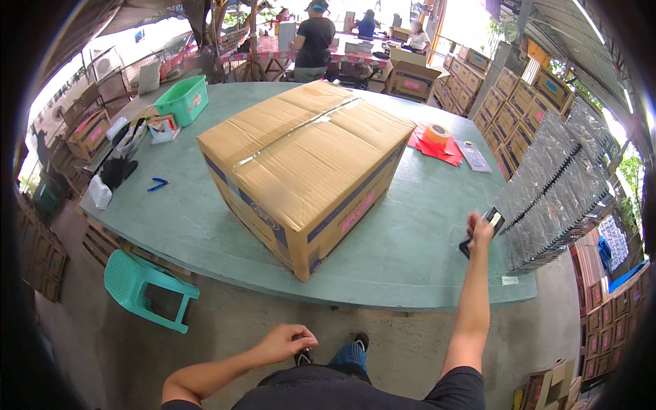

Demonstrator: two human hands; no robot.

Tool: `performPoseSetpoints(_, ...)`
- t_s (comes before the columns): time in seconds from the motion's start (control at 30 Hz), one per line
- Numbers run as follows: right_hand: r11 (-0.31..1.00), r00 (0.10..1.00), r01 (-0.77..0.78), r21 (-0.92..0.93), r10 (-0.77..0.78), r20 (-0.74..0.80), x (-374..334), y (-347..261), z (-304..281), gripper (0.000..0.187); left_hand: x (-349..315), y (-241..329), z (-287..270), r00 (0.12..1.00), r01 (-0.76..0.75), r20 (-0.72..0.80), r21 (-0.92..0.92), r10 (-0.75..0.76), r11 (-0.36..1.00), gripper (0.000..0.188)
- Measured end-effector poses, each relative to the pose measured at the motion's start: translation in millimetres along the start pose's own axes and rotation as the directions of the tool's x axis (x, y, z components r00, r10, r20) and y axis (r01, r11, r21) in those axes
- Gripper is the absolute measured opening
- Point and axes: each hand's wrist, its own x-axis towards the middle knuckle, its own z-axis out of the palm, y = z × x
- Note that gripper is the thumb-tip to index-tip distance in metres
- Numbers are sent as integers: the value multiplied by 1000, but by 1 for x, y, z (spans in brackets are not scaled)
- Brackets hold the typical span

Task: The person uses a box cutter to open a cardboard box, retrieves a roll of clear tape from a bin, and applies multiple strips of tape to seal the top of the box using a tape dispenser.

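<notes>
A large taped cardboard carton (294,157) sits at an angle on the green table, its top closed with a strip of clear tape. To its right, my right hand (480,232) is closed on a flat black object (496,219) with a pale patch, low over the table. My fingers hide part of that object, so its kind is unclear. My left hand (283,343) hangs in front of my body, short of the table edge. Its fingers curl together, and I see nothing in them.
Wrapped, spiral-edged stacks (553,191) rise at the table's right end. An orange tape roll (436,134) lies on red sheets. Blue pliers (158,184) and a green basket (183,100) are at left. A teal stool (147,287) stands by the near edge; people (316,37) work beyond.
</notes>
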Motion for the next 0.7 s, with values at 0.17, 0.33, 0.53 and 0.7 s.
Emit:
performPoseSetpoints(0.17,959,940,-70,275,-29,340,-28,-149,134,29,-48,77,-90,944,-164,-294,-21,150,986,20)
performPoseSetpoints(0.33,995,879,-44,91,-5,477,-5,-187,258,22,-37,96,-155,801,-299,-582,-187,140,936,25)
performPoseSetpoints(0.53,991,867,2,-137,67,494,46,-180,356,20,5,130,-187,753,-327,-652,-255,88,910,26)
performPoseSetpoints(0.7,941,868,85,-327,92,489,85,-165,403,15,35,149,-208,748,-309,-660,-245,76,919,25)
